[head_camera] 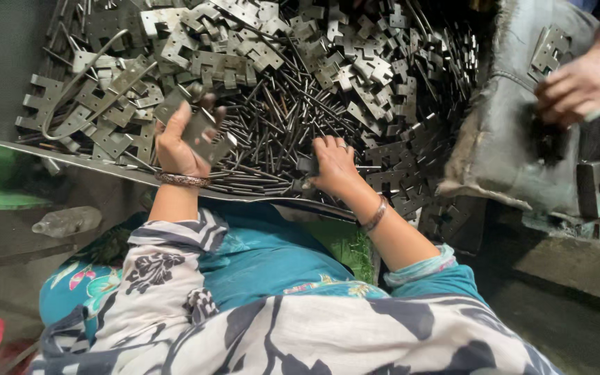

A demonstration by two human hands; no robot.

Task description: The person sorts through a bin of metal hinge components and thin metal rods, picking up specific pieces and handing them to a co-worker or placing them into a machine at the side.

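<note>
Hinge assembly, pin-picking step: the left hand (178, 142) grips a hinge leaf (203, 132) raised above the near tray (50, 154), while the right hand (333, 165), fingers curled, pinches among loose pins (272, 139); threading demands careful alignment.

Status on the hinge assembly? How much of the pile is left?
Done: no finished stack is clearly visible. In hand: the left hand holds a hinge plate raised over the pile; the right hand rests on the loose pins. Left: a large heap of separate hinge leaves covers the tray. A co-worker's hand works at right.
</note>
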